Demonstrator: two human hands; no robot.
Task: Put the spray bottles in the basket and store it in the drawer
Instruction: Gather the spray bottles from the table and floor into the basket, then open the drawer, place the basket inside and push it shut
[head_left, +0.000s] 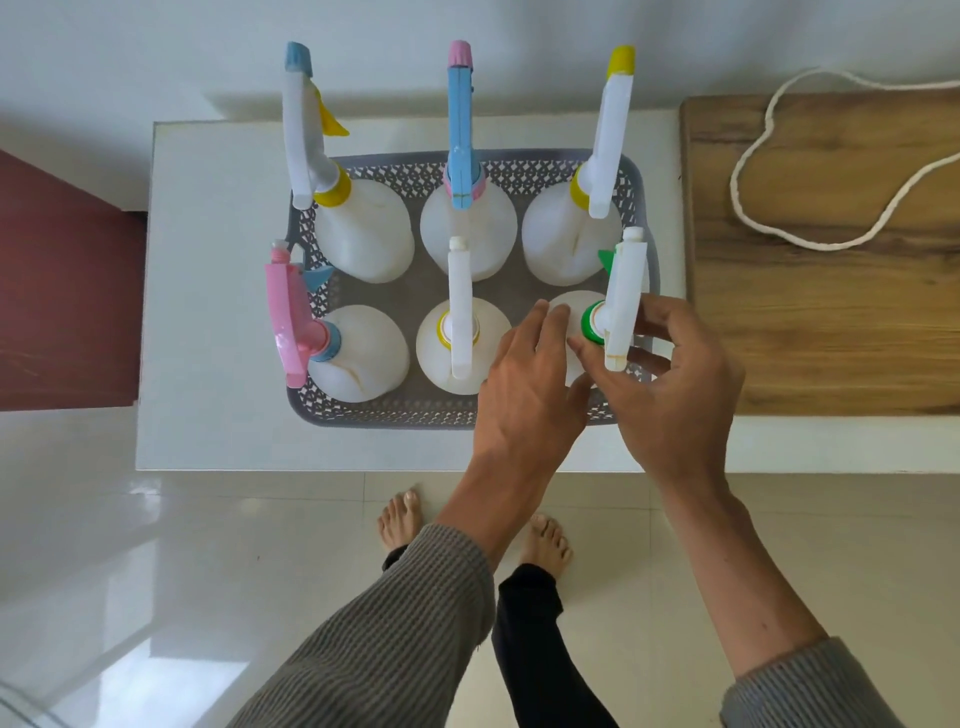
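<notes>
Six bottles stand in the basket (395, 415) on the table (218, 364). Right hand (670, 395) pinches the green-collared bottle (571, 312); left hand (524, 384) rests open beside. A careless release may tip it against its neighbour.

Basket (395, 410): grey perforated plastic, matt. Spray bottles (363, 231): translucent white plastic, smooth. My sleeves (374, 639): ribbed knit cloth. Board (821, 322): grained wood. Floor tiles (130, 597): glossy.
</notes>
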